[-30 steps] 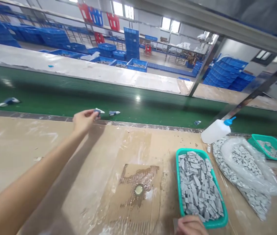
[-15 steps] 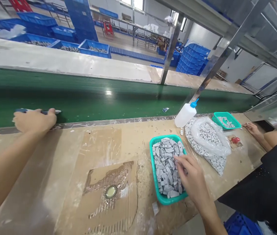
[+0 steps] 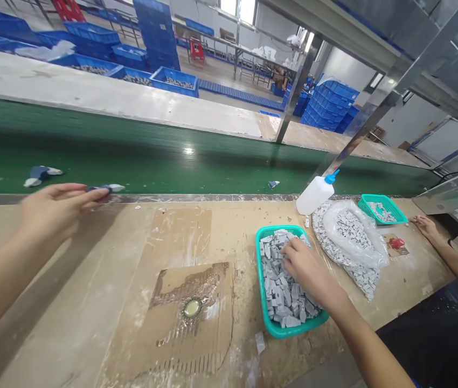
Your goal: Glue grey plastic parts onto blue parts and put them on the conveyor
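Pinch left, pick right

Green conveyor belt (image 3: 221,172) far, teal basket (image 3: 281,332) near right. My left hand (image 3: 51,213) pinches a blue-and-white part (image 3: 113,188) over the belt's near edge; my right hand (image 3: 304,264) rests among gray pieces (image 3: 279,293), grip unclear. I'd lift one only.

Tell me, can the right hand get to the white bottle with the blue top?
Probably yes: the right hand is at the near green basket, and the white bottle is just beyond, beside the clear bag. Nothing seems to block the space between hand and bottle.
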`<state>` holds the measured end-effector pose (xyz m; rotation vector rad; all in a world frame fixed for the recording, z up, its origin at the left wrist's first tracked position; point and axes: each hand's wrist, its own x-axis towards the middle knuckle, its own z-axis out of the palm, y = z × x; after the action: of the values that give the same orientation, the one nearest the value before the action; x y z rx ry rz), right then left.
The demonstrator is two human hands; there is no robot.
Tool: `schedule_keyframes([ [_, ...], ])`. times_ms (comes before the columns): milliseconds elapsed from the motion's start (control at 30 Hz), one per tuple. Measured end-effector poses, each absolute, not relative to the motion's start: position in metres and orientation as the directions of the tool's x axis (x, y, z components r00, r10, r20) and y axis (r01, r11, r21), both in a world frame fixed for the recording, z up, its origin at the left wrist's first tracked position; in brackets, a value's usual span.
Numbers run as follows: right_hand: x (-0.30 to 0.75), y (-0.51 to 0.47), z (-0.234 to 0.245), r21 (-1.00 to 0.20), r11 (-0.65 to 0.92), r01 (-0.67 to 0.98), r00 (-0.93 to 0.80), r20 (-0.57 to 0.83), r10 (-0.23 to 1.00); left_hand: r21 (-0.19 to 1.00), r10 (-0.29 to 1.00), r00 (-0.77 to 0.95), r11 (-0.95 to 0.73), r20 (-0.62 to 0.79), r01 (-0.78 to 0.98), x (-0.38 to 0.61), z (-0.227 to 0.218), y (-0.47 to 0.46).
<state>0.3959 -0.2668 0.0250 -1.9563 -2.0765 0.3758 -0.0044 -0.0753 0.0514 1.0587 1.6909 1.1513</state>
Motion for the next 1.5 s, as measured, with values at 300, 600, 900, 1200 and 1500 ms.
schedule_keyframes([
  [300, 0.336, -0.304, 0.028, -0.969, -0.084, 0.231, 0.242, -0.027, 0.970, 0.681, 0.770, 0.151, 0.624, -0.620, -0.384, 0.025, 0.027, -0.178],
  [600, 0.246, -0.316, -0.017, -0.941, 0.024, 0.337, 0.142, 0.076, 0.987, 0.509, 0.638, 0.328, 0.762, -0.697, -0.399, 0.031, 0.017, -0.214],
  [900, 0.232, -0.309, -0.032, -0.631, 0.415, 0.655, -0.144, 0.436, 0.889, 0.590, 0.778, 0.435, 0.628, -0.454, -0.508, 0.012, 0.007, -0.216],
  [1200, 0.230, -0.311, -0.033, -0.528, 0.444, 0.724, -0.203, 0.452, 0.869, 0.604, 0.798, 0.432, 0.601, -0.420, -0.524, 0.008, 0.003, -0.214],
  [1500, 0.228, -0.312, -0.035, -0.493, 0.459, 0.739, -0.247, 0.436, 0.865, 0.663, 0.801, 0.419, 0.593, -0.427, -0.457, 0.011, 0.004, -0.217],
])
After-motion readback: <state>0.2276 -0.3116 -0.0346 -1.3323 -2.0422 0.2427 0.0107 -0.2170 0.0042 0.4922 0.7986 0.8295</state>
